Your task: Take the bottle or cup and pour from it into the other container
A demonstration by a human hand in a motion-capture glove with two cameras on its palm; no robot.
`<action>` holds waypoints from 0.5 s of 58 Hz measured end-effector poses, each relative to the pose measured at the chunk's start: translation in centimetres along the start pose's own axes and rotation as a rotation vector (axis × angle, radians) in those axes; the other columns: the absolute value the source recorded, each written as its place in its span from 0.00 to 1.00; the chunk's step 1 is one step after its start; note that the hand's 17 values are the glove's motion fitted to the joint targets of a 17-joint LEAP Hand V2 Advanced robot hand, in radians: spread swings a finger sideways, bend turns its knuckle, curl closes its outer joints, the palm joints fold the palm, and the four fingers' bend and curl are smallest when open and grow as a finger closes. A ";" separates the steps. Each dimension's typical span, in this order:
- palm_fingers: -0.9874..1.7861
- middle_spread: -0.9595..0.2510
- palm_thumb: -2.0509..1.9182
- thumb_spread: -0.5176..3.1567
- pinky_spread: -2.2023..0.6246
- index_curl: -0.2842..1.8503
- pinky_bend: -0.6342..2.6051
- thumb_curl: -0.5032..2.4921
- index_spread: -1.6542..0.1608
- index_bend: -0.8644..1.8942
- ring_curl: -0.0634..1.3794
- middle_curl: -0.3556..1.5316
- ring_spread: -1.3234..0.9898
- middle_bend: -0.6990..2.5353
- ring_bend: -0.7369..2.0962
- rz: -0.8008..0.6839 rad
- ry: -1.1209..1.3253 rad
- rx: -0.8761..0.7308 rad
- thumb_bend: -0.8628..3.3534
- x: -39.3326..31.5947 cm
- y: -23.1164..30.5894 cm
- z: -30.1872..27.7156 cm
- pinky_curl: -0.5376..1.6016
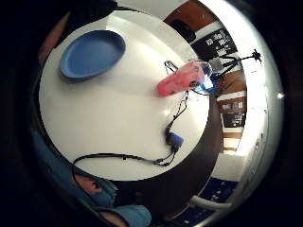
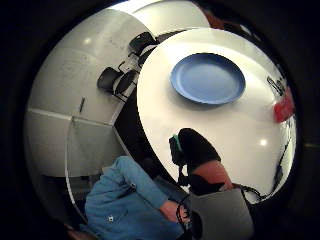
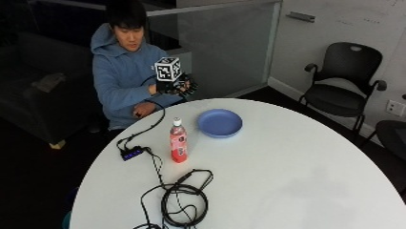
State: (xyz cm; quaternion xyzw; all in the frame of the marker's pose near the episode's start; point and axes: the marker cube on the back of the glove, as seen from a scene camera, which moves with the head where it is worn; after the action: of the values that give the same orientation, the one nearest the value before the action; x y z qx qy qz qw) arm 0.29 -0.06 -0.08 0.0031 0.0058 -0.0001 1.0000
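Status: the pour has not begun. The bottle (image 3: pixel 178 141), filled with pink-red liquid and capped white, stands upright on the round white tabletop (image 3: pixel 285 181), just beside the blue plate (image 3: pixel 219 122) and untouched. No cup is in view; the plate is the only other vessel.

The gloved right hand (image 3: pixel 174 85) is raised at chest height, above the tabletop's far edge and well apart from the bottle. It holds nothing; its fingers look loosely curled, though the outside view is too coarse to be sure. The bare left hand (image 3: pixel 141 109) rests near the tabletop's edge.

Recommended approach, as a judgement: reach down and forward, take the bottle round its mid-body and keep it upright on lifting. The cap appears fitted and would need removing before tipping. The plate is shallow, so a slow pour near its centre limits spillage.

Obstructions: a small black hub (image 3: pixel 132 153) with trailing cable lies beside the bottle, and a cable coil (image 3: pixel 184 200) lies nearer the camera. Neither crosses the line from bottle to plate.
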 end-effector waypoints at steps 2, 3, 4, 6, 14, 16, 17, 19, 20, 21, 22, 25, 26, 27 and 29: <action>0.45 0.77 0.62 0.27 0.81 0.16 0.34 0.20 0.79 0.38 0.08 0.20 0.58 0.26 0.35 0.003 0.002 0.002 0.26 -0.1 0.1 0.0 0.30; 0.45 0.77 0.62 0.28 0.81 0.17 0.34 0.21 0.77 0.38 0.09 0.21 0.59 0.26 0.36 0.006 0.004 0.003 0.26 -0.2 0.3 0.1 0.30; 0.44 0.77 0.63 0.30 0.81 0.18 0.35 0.21 0.76 0.38 0.10 0.21 0.59 0.26 0.36 0.008 0.005 0.003 0.26 -0.3 0.4 0.1 0.31; 0.44 0.76 0.63 0.32 0.82 0.19 0.35 0.22 0.75 0.38 0.11 0.22 0.59 0.26 0.36 0.012 0.005 0.002 0.26 -0.3 0.6 0.1 0.32; 0.43 0.76 0.64 0.37 0.83 0.22 0.37 0.23 0.71 0.38 0.14 0.24 0.60 0.26 0.37 0.025 0.016 0.001 0.24 0.9 1.0 -0.1 0.34; 0.42 0.76 0.64 0.38 0.83 0.22 0.37 0.24 0.70 0.38 0.15 0.24 0.60 0.26 0.37 0.026 0.023 0.001 0.24 1.3 1.1 -0.1 0.34; 0.42 0.76 0.64 0.38 0.83 0.22 0.37 0.24 0.70 0.38 0.15 0.25 0.60 0.27 0.37 0.028 0.026 0.001 0.24 1.6 1.2 -0.1 0.34; 0.42 0.75 0.64 0.39 0.83 0.23 0.37 0.24 0.70 0.38 0.16 0.25 0.60 0.27 0.38 0.036 0.027 -0.001 0.23 1.9 1.4 -0.2 0.34; 0.42 0.75 0.65 0.39 0.83 0.23 0.37 0.24 0.70 0.38 0.16 0.25 0.60 0.27 0.38 0.042 0.025 -0.003 0.23 2.1 1.5 -0.2 0.35; 0.42 0.75 0.65 0.39 0.83 0.23 0.37 0.24 0.70 0.38 0.16 0.26 0.60 0.27 0.38 0.049 0.023 -0.006 0.23 2.3 1.7 -0.2 0.35; 0.42 0.75 0.65 0.40 0.83 0.24 0.37 0.25 0.70 0.38 0.16 0.26 0.60 0.27 0.38 0.056 0.021 -0.008 0.23 2.4 1.8 -0.3 0.35; 0.42 0.75 0.65 0.40 0.84 0.24 0.38 0.25 0.69 0.38 0.17 0.27 0.60 0.27 0.38 0.070 0.027 -0.010 0.22 3.0 2.4 -0.4 0.35; 0.42 0.75 0.65 0.40 0.84 0.24 0.38 0.25 0.69 0.38 0.17 0.27 0.60 0.27 0.38 0.075 0.032 -0.010 0.22 3.3 2.5 -0.5 0.35; 0.42 0.75 0.65 0.40 0.84 0.24 0.38 0.25 0.69 0.38 0.17 0.27 0.60 0.27 0.38 0.079 0.037 -0.010 0.22 3.6 2.7 -0.5 0.35; 0.41 0.75 0.65 0.41 0.84 0.25 0.38 0.26 0.69 0.38 0.18 0.27 0.60 0.27 0.38 0.088 0.043 -0.012 0.21 4.3 2.9 -0.7 0.35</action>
State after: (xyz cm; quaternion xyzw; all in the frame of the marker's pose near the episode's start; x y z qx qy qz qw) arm 4.54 2.84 -0.86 -0.0027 0.0272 0.0439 0.9987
